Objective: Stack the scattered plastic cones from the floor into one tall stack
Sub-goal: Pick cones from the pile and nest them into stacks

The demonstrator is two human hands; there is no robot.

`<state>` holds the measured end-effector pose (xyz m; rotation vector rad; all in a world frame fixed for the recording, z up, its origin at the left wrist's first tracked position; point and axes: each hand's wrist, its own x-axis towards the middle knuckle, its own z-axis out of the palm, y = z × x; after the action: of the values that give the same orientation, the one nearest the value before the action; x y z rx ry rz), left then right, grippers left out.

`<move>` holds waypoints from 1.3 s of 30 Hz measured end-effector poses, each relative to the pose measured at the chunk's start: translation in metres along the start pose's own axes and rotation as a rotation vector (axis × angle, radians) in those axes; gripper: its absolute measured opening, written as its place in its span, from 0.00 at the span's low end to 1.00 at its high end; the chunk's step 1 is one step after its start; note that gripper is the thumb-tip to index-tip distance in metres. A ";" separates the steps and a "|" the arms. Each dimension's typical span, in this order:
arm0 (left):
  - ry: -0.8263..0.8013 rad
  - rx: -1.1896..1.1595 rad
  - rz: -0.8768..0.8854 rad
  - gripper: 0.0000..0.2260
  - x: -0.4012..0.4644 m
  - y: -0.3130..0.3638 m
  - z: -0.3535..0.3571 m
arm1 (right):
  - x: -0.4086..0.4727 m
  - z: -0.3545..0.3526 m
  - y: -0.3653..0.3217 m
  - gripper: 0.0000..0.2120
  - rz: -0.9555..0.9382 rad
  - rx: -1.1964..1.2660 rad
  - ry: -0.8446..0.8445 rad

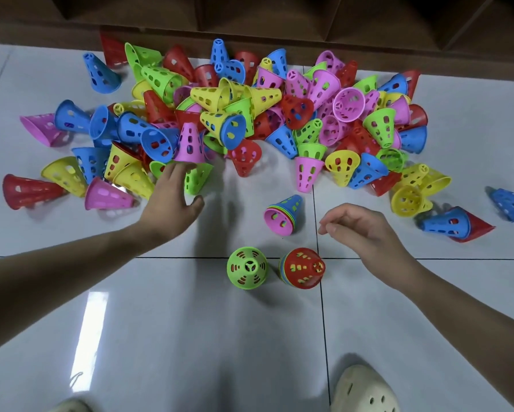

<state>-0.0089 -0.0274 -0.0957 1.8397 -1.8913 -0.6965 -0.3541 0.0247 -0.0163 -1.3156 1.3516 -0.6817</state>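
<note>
A big heap of perforated plastic cones (238,114) in red, blue, green, yellow and pink lies across the white floor. My left hand (172,197) reaches into the heap's near edge, fingers spread by an upright pink cone (189,142) and a green cone (197,178), holding nothing. My right hand (360,230) hovers with loosely curled fingers, empty. Below it stands a short stack topped by a red cone (303,268). A single green cone (247,267) stands upright beside that. A small stack with a blue outer cone (284,215) lies on its side.
Dark wooden furniture (279,22) runs along the far edge behind the heap. Stray cones lie at the right (510,203) and left (29,191). My cream clog (365,391) stands at the bottom right on the glossy tiled floor (190,337).
</note>
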 end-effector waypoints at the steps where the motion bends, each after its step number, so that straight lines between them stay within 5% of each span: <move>1: -0.002 0.047 0.003 0.30 0.004 -0.006 0.002 | 0.004 0.000 0.001 0.02 0.016 -0.006 0.010; 12: -0.115 0.419 -0.022 0.36 0.038 -0.019 0.005 | 0.068 0.026 0.039 0.04 0.204 -0.298 0.088; 15: -0.171 0.515 -0.040 0.36 0.040 -0.015 0.009 | 0.081 0.031 0.052 0.12 0.335 -0.420 0.089; 22: -0.340 0.418 -0.081 0.38 0.019 -0.014 0.025 | 0.096 0.045 0.062 0.27 0.704 -0.147 0.091; 26: -0.302 0.480 0.029 0.46 0.012 -0.012 0.028 | 0.100 0.051 0.059 0.31 0.766 -0.094 0.067; 29: -0.348 0.502 0.288 0.45 0.013 -0.011 0.024 | 0.106 0.057 0.056 0.34 0.782 -0.080 0.067; 32: -0.421 0.501 0.367 0.39 0.017 -0.009 0.019 | 0.114 0.066 0.050 0.30 0.804 -0.041 0.058; 39: -0.464 0.475 0.211 0.36 0.001 -0.016 0.018 | 0.122 0.078 0.044 0.17 0.812 0.020 0.023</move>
<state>-0.0073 -0.0271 -0.1192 1.8037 -2.7023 -0.6867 -0.2719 -0.0590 -0.1127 -0.6366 1.7187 -0.1446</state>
